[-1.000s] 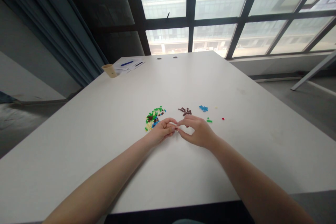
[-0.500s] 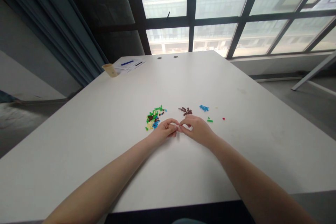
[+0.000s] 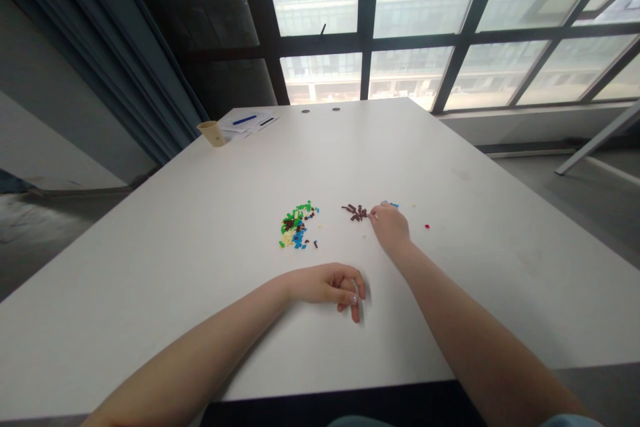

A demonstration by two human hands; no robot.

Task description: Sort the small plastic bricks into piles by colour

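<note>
Brown pieces [image 3: 356, 212] sit in a small loose pile, mid-table, far side of the hands; right hand [image 3: 391, 225] is at the pile's right edge, thumb and forefinger brought nearly together — can't tell from here if a piece is between them; left hand [image 3: 333, 287] rests on the near part of the table [image 3: 350, 160], half open, fingers loosely curled, nothing visible in it.

Handling, my guess: each brown piece very light, hard, stiff plastic; no give when squeezed; smooth faces, so a bit slippery — may skid on the slick white top or flick away if pressed off-centre; unlikely to break; easy to lose, though. Best hold looks like a fingertip pinch across the two long sides; start with pieces on the rim of the pile, since the middle ones overlap and would drag neighbours along; flat ones may need an edge tipped up with a nail first.

Around it: mixed-colour heap [image 3: 295, 223] to the left, well apart from the brown pile; one stray brown piece [image 3: 315, 244] just beside that heap, near right; blue pieces [image 3: 394, 204] partly hidden behind the right hand; red piece [image 3: 427, 226] alone farther right.
</note>
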